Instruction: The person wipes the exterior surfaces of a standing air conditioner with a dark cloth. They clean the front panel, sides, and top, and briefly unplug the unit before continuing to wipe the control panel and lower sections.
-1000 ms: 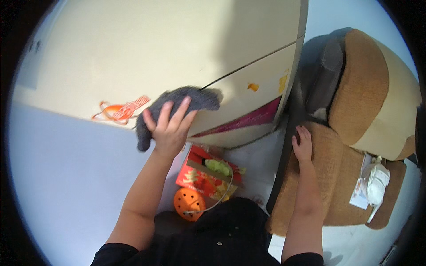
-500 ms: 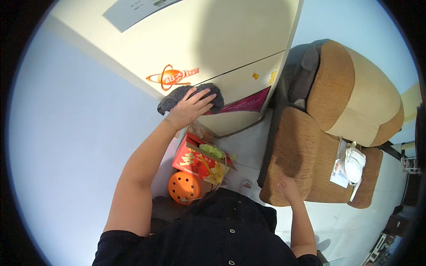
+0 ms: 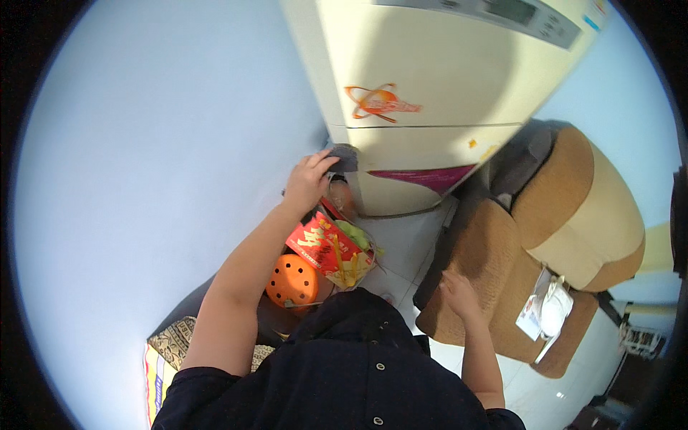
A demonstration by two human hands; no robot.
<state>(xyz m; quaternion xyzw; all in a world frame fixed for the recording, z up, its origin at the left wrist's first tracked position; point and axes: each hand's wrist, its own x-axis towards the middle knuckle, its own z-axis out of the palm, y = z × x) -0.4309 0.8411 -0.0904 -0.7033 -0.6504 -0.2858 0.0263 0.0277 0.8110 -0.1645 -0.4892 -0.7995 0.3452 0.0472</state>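
Note:
My left hand (image 3: 309, 179) is closed on a dark grey cloth (image 3: 344, 158), pressing it to the left side edge of a cream refrigerator (image 3: 423, 147), just below the seam between its doors. Part of the cloth is hidden under the fingers and around the edge. My right hand (image 3: 461, 293) hangs in front of the brown sofa, touching nothing; its fingers are loosely bent, a little apart, and hold nothing. An orange planet-like sticker (image 3: 380, 102) is on the upper door, and a purple strip (image 3: 430, 177) crosses the lower one.
Below my left arm stand a red carton (image 3: 322, 247) with something green in it and an orange round piece with holes (image 3: 292, 280). A brown and beige sofa (image 3: 494, 258) is on the right, with a white bag (image 3: 556, 309) on its seat. A blue-white wall (image 3: 165, 158) rises left.
My left hand has moved the cloth from the front of the refrigerator to its left side edge. The view has turned, so the refrigerator appears further right. My right hand stays by the sofa.

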